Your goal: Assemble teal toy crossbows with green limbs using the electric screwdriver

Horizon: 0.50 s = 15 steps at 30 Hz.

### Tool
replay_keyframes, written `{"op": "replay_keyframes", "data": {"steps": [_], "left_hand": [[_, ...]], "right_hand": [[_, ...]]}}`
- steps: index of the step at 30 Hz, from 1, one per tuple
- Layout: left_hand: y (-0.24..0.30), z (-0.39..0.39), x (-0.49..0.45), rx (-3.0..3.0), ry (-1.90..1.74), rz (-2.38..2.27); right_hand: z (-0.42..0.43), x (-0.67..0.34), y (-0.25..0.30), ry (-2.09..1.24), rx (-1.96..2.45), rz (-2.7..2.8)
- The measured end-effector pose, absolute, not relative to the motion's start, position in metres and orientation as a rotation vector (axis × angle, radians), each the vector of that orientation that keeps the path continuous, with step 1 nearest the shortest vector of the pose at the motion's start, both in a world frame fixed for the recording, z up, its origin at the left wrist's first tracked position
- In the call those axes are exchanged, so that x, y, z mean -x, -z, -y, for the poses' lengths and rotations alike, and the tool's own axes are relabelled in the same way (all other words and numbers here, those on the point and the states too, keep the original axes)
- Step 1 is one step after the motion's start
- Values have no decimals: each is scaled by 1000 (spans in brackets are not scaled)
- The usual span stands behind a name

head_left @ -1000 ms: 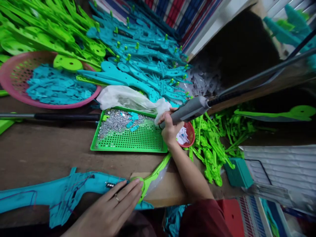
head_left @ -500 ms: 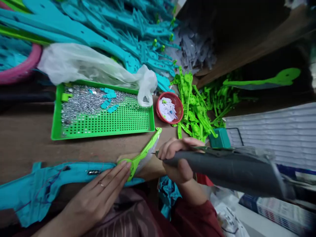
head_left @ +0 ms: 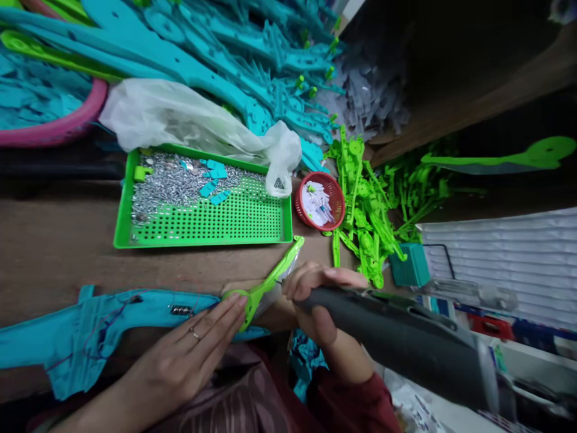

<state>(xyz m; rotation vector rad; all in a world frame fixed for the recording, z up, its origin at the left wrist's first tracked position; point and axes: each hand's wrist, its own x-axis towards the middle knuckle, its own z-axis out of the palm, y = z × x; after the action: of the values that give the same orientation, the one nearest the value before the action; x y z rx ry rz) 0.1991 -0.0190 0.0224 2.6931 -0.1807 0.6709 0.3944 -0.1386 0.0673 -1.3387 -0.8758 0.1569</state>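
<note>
My left hand (head_left: pixel 192 355), a ring on one finger, lies flat with its fingers stretched over the round end of a bright green plastic piece (head_left: pixel 278 272). Clear film or plastic shows along that piece's side. Beneath and left of this hand extends a long blue plastic shell (head_left: pixel 151 310) with thin wires and a small metal spring-like part. My right hand (head_left: pixel 327 291) is wrapped round the front of a dark grey electric screwdriver (head_left: pixel 401 340). Its thin bit points left at the green piece's edge; whether it touches, I cannot tell.
A green perforated tray (head_left: pixel 202 243) holds many screws and several blue bits. Beside it stand a red basket (head_left: pixel 336 198) with white pieces and a heap of green parts (head_left: pixel 365 204). Blue parts (head_left: pixel 189 54) and a plastic bag (head_left: pixel 180 114) lie behind.
The whole scene has shifted right in view. The screwdriver's bit has come closer to the green piece, and its rear end has tipped lower. My left hand keeps its place on the piece.
</note>
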Motion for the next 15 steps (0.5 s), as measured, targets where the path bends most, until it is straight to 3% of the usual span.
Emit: {"op": "replay_keyframes", "data": {"steps": [10, 15], "left_hand": [[-22, 18, -199, -2689, -681, 203], [-17, 21, -196, -2693, -680, 194]], "right_hand": [[125, -394, -63, -99, 1251, 922], [124, -407, -61, -367, 1159, 1067]]}}
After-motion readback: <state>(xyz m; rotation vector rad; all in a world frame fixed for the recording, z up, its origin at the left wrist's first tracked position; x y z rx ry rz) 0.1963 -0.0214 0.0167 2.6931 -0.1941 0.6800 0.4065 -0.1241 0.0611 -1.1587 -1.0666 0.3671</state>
